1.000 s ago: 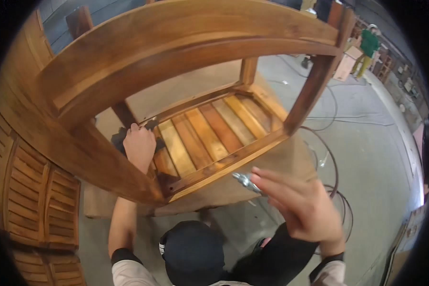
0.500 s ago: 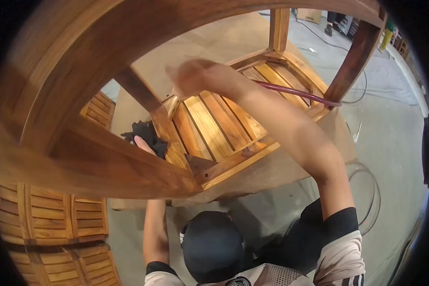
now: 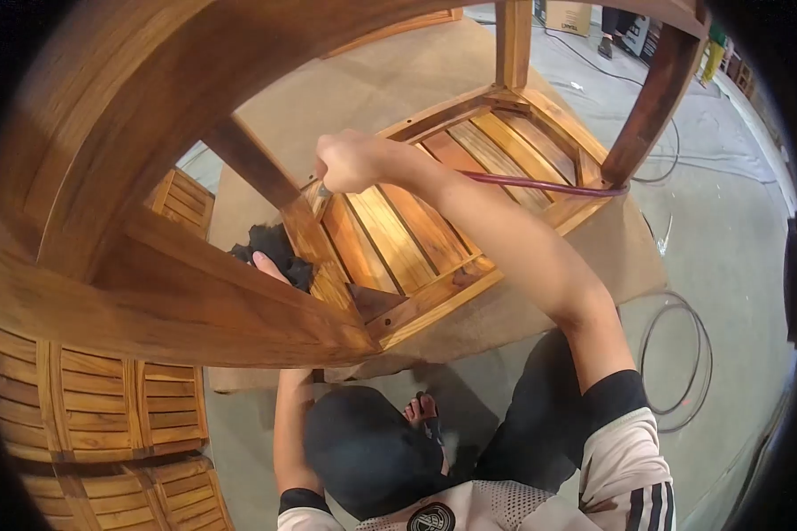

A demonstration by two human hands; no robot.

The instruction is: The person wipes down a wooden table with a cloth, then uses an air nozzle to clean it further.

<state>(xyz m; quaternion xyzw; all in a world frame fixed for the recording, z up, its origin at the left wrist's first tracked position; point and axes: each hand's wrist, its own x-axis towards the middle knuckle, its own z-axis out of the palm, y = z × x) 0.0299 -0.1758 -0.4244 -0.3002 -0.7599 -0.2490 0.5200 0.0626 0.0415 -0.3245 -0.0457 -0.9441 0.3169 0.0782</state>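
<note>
A wooden chair (image 3: 456,281) with a slatted seat lies with its legs and a curved rail rising towards me. My left hand (image 3: 268,265) grips a crumpled black cloth (image 3: 274,250) against the left side of the frame; its fingers are partly hidden. Above the seat's far left corner, my right hand (image 3: 350,162) is closed in a fist. A small greyish bit shows below that fist, but what it holds is hidden. From the right, a dark red hose (image 3: 540,183) crosses the seat and disappears behind my right forearm.
Brown sheeting (image 3: 398,55) covers the surface beneath the chair. Slatted wooden panels (image 3: 93,389) stand at the lower left. A coiled hose or cable (image 3: 704,354) lies on the floor at right. Farther off are a cardboard box (image 3: 567,18) and a person's legs (image 3: 613,26).
My right hand, blurred by motion before, now shows sharply as a fist in nearly the same place. My left hand stays on the cloth. The view has shifted slightly, revealing my foot.
</note>
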